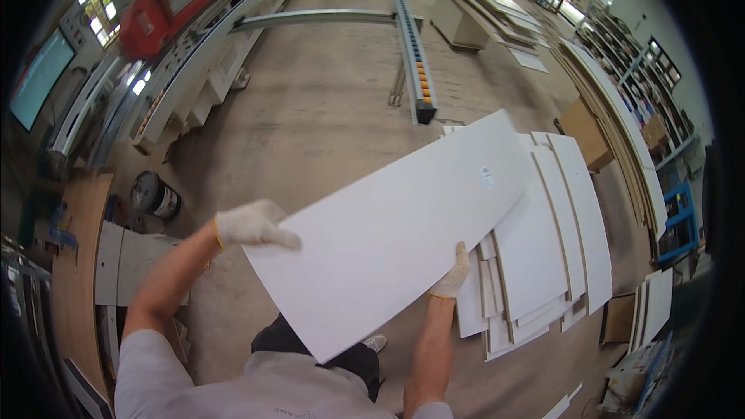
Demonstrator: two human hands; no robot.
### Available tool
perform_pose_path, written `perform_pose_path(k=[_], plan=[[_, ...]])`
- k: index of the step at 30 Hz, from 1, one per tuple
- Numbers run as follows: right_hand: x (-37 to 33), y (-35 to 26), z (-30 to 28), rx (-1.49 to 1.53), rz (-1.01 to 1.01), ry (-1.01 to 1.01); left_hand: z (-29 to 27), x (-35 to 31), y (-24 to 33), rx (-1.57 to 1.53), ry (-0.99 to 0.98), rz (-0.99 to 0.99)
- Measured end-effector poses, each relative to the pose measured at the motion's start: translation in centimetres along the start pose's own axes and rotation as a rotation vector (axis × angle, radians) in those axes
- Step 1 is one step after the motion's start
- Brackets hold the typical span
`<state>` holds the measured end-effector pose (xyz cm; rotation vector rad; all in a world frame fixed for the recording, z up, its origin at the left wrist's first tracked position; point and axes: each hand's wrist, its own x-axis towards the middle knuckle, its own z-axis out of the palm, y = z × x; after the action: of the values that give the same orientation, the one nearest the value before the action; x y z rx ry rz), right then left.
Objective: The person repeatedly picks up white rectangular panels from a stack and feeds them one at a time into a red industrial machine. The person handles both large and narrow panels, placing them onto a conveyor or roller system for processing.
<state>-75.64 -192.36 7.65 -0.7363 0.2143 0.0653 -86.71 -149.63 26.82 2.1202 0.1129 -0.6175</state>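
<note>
A long white board [388, 225] with a small label near its far right end is held tilted in front of my body. My left hand [254, 226], in a pale work glove, grips its left edge, thumb on top and the fingers hidden beneath. On the near right edge my right hand [455, 271], also gloved, is closed around the board with its thumb against the side. The board's far right part overlaps a stack of white panels [535, 256], whose brown edges show; whether the two touch I cannot tell.
A roller rail [411, 46] ends ahead of me, joined by a crossbar to a long machine bed [209, 85] on the left. A dark bucket [155, 195] and a wooden-topped bench [77, 264] stand at the left. More panels [621, 132] lean at the right.
</note>
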Motion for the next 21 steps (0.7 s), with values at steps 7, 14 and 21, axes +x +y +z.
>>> perform_pose_path(k=[7, 14, 21], plan=[[-5.2, 12.3, 17.1, 0.032, 0.043, -0.365, -12.2, -12.8, -17.9, -1.176, 0.555, 0.409], [-4.7, 18.8, 33.7, 0.126, 0.142, -0.309, -15.8, -20.8, -24.2, -0.739, 1.090, -0.172], [5.2, 28.8, 39.3, 0.003, 0.283, -0.285, -32.4, -20.8, -36.2, -0.519, 1.154, -0.181]])
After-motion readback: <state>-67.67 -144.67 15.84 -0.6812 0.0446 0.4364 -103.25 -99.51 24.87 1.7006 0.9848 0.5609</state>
